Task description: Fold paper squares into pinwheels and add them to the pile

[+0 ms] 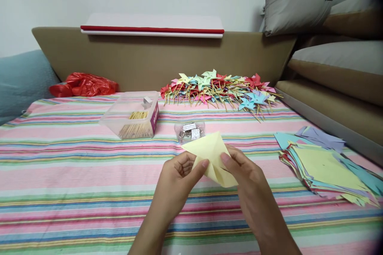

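Between my two hands is a pale yellow sheet of paper (211, 147), held above the striped cloth with its lower part bent and parted by a slit. My left hand (179, 175) pinches its left side, thumb on top and fingers behind. The right side is gripped by my right hand (247, 171), its thumb pressing on the front. Just beyond the paper lies a clear bag of small metal pieces (187, 130) with white labels.
A clear plastic box (134, 115) of thin wooden sticks stands at the left. Many finished paper pinwheels (215, 85) are heaped at the back. Cut paper sheets (326, 167) are stacked on the right, near piled cushions (338, 63). A red plastic bag (86, 85) lies back left.
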### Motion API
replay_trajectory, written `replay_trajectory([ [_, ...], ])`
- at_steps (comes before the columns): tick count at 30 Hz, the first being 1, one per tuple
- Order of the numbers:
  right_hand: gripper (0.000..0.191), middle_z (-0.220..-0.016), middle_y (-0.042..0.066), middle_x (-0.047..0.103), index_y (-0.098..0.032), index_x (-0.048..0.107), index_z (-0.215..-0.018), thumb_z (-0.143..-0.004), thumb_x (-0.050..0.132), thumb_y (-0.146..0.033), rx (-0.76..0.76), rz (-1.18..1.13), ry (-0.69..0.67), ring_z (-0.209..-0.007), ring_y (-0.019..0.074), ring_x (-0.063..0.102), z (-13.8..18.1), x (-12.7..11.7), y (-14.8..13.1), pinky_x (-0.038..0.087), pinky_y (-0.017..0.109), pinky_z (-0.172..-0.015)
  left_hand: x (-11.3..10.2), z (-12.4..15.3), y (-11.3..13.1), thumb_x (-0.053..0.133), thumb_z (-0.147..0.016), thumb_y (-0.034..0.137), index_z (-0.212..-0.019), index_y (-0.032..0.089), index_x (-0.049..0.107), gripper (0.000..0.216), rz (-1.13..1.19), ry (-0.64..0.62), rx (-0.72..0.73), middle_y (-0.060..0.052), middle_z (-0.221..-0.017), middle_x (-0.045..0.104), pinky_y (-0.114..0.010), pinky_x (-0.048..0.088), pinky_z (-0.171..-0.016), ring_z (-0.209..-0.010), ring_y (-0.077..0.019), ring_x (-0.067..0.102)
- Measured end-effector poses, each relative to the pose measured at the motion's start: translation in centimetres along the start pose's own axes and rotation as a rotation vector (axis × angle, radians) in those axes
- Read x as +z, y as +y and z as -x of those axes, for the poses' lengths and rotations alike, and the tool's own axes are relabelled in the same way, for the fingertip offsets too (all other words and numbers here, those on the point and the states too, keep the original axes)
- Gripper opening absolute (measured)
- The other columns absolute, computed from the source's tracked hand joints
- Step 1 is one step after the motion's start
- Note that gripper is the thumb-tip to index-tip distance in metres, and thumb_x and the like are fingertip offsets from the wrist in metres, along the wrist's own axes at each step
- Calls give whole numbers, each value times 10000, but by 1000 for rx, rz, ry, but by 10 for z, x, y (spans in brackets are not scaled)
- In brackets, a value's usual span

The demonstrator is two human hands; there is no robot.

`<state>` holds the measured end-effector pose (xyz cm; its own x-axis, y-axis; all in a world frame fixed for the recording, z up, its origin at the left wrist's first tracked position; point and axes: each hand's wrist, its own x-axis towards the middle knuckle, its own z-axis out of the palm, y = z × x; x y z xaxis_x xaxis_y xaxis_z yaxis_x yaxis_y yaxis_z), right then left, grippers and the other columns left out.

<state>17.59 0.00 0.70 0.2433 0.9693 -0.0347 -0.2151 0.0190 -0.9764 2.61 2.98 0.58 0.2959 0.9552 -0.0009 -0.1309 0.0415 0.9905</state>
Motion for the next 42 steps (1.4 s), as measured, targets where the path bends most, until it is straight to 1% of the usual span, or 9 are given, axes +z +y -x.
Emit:
replay_trajectory([
  [2, 406, -1280, 99, 670, -217, 767, -1044, -764, 753, -511, 62, -25, -85, -1131, 320, 620, 0, -6, -3, 526, 361, -810, -2, 0, 1, 730, -838, 410, -740, 155, 632, 290, -12, -37, -24, -1, -705, 618, -227, 435, -638, -675, -125, 546],
  [7, 398, -1169, 96, 730, -208, 798, -1031, -742, 789, -481, 135, 67, -207, -935, 261, 657, 2, -12, -6, 494, 324, -733, -7, 2, 3, 726, -836, 412, -790, 150, 665, 273, -43, -113, -75, -34, -764, 666, -252, 447, -651, -714, -156, 583],
  [11, 400, -1154, 106, 737, -195, 788, -1057, -760, 770, -462, 141, 123, -228, -834, 235, 662, 2, -13, -3, 495, 316, -680, -14, 2, 2, 705, -851, 416, -852, 156, 697, 261, -116, -152, -83, -60, -837, 699, -282, 462, -682, -782, -201, 624],
  [16, 402, -932, 79, 777, -189, 759, -1083, -751, 767, -416, 145, 179, -211, -790, 233, 676, 1, -10, 3, 502, 304, -652, -19, 1, -1, 709, -848, 421, -802, 165, 682, 261, -191, -161, -112, -18, -748, 658, -248, 424, -608, -709, -170, 600],
  [19, 403, -904, 81, 780, -176, 757, -1044, -726, 789, -420, 136, 154, -145, -801, 243, 684, 1, -6, 5, 508, 311, -656, -17, -1, 2, 729, -838, 396, -777, 164, 675, 246, -130, -138, -107, -9, -747, 670, -234, 442, -625, -708, -153, 604],
  [26, 470, -1051, 114, 776, -158, 743, -1050, -700, 825, -461, 92, -207, 107, -965, 301, 696, 0, 9, 7, 547, 374, -773, -6, -4, 3, 799, -800, 313, -980, 199, 722, 226, 191, 32, -32, -37, -935, 762, -229, 503, -817, -912, -166, 685],
  [30, 477, -1021, 101, 781, -171, 727, -1113, -725, 819, -434, 50, -313, 137, -948, 300, 706, -1, 17, 14, 557, 406, -787, 9, 0, -3, 810, -785, 328, -1001, 182, 737, 271, 247, 81, -53, -76, -979, 773, -254, 523, -820, -931, -195, 693],
  [34, 522, -1060, 92, 775, -178, 701, -1181, -720, 831, -385, 22, -351, 153, -1011, 304, 704, 1, 27, 20, 561, 414, -845, 24, 2, -7, 831, -752, 336, -833, 162, 733, 216, 305, 185, -38, -56, -873, 764, -247, 529, -763, -865, -187, 681],
  [42, 490, -1096, 79, 772, -185, 699, -1178, -747, 818, -386, 18, -369, 150, -1038, 281, 707, 5, 38, 25, 567, 396, -876, 25, 2, -11, 795, -787, 376, -745, 166, 722, 226, 257, 288, 0, 2, -723, 668, -213, 484, -670, -732, -131, 582],
])
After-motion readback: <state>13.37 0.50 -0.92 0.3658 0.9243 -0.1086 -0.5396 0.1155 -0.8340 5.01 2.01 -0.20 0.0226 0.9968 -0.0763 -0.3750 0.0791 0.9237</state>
